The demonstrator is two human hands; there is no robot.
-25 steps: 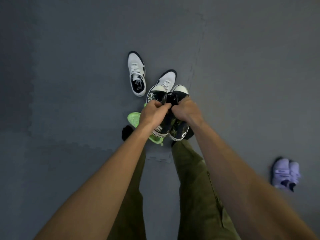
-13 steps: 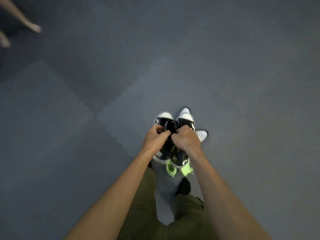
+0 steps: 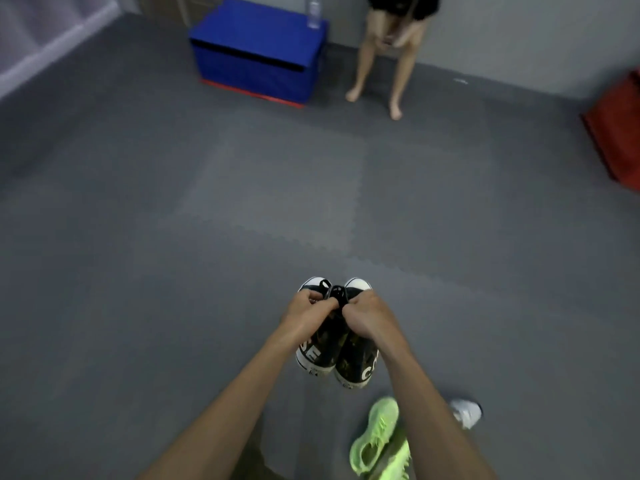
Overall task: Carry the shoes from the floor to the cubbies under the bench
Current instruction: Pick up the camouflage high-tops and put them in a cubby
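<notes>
- I've got the black high-top pair (image 3: 334, 344) held up off the floor (image 3: 173, 271), one shoe per hand, pressed side by side.
- Left hand (image 3: 306, 311): fingers (image 3: 313, 299) curled closed over the collar/tongue of the left shoe. Right hand (image 3: 367, 318): closed the same way on the right shoe. Both fists touch at the middle, over the tongues.
- Long axis of each shoe runs away from me: white toe caps point forward past the knuckles, heels with the white lettering hang back toward my body.
- Both hands equally near the load; neither one is free.
- Landmark = the black pair. Green sneakers (image 3: 379, 441) lie on the floor behind and to the right of it, under my right forearm. A white shoe (image 3: 465, 412) sits further right of those, partly cut off by the arm.
- Far ahead of the pair and a bit left: blue box (image 3: 258, 57) against the wall with a bottle (image 3: 314, 12) on top. A barefoot person (image 3: 384, 53) stands just right of it. Red block (image 3: 616, 126) far ahead-right at frame edge.
- No bench or cubbies in view, so I can't say which way the pair has to travel. My read: carry is in progress, and I need to find the bench first.
- Toes-forward grip should suit sliding them in toe first, if the cubby opening faces me.
- Green and white shoes not yet picked up.
</notes>
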